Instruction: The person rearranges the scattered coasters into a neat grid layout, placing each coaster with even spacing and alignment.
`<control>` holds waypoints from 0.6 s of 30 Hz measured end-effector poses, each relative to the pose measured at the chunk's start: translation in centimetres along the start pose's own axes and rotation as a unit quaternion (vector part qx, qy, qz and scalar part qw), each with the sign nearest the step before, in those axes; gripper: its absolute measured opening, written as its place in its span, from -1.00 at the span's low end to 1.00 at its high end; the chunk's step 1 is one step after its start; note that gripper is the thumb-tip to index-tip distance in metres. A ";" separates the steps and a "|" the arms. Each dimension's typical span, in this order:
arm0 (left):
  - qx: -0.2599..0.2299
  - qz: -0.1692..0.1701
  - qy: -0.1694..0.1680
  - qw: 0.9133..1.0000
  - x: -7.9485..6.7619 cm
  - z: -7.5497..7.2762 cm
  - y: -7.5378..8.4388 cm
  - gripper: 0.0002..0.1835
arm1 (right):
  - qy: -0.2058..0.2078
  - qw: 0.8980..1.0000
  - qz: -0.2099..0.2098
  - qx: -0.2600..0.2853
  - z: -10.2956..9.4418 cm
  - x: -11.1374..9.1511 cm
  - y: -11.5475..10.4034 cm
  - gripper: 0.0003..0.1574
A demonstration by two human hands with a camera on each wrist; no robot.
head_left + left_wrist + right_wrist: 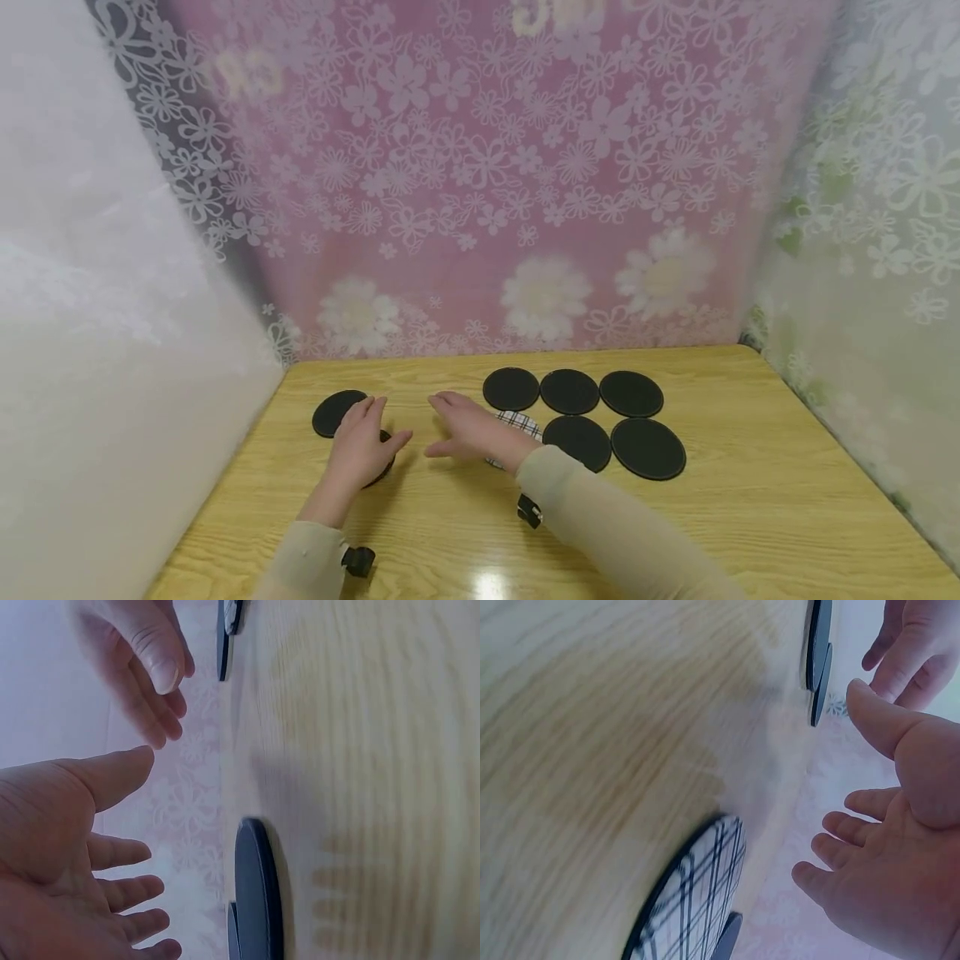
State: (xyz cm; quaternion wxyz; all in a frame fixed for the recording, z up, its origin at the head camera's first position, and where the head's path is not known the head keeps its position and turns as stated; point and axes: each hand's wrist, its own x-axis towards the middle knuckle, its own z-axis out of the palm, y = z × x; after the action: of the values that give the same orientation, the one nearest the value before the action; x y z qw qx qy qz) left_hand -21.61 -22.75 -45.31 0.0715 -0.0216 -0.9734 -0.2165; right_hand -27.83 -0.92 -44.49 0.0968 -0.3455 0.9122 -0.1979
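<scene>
My left hand [360,450] hovers over two black round coasters on the left of the table, its fingers loosely extended and holding nothing. One coaster [334,414] lies farther back; the nearer coaster [385,467] is partly hidden by this hand. Facing it, my right hand [471,430] is also raised above the wood with nothing in its grasp. Beside and below the right hand is a coaster with a plaid face [697,892], partly covered by that hand in the head view. Both wrist views show a gap between the palms and the tabletop.
Right of the plaid coaster, several black coasters lie in two rows, among them a back-row coaster [570,392] and a front-row coaster [648,448]. The wooden table [750,517] meets a pink floral curtain [480,208] behind and pale sheets at both sides.
</scene>
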 end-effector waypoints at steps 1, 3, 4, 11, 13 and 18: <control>-0.001 0.000 0.001 1.000 -0.2 -0.2 -0.3 -0.13 | 0.000 1.000 -0.001 0.002 0.0 0.1 -0.2 0.16; -0.003 -0.001 0.002 1.000 -0.7 -0.6 -0.7 -0.14 | -0.002 1.000 -0.002 0.001 0.2 0.2 -0.6 0.15; -0.006 -0.003 0.001 1.000 -0.9 -0.7 -1.0 -0.15 | -0.004 1.000 -0.001 0.003 0.3 0.3 -0.8 0.15; -0.013 -0.039 -0.019 0.999 -1.9 -1.3 -3.1 -0.12 | -0.014 1.000 -0.004 -0.002 0.8 0.7 -1.8 0.15; -0.012 -0.044 -0.020 0.999 -2.1 -1.4 -3.6 -0.11 | -0.015 1.000 -0.005 -0.003 1.1 0.9 -2.0 0.16; 0.000 -0.050 -0.021 0.999 -2.5 -1.4 -4.7 -0.11 | -0.018 1.000 -0.012 -0.013 1.8 1.4 -2.6 0.16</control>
State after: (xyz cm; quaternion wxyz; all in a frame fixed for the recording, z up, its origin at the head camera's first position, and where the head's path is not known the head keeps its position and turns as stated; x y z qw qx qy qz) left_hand -19.28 -27.63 -46.37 0.0399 0.0222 -0.9745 -0.2195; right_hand -26.79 -4.20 -45.05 0.1059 -0.3615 0.9085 -0.1810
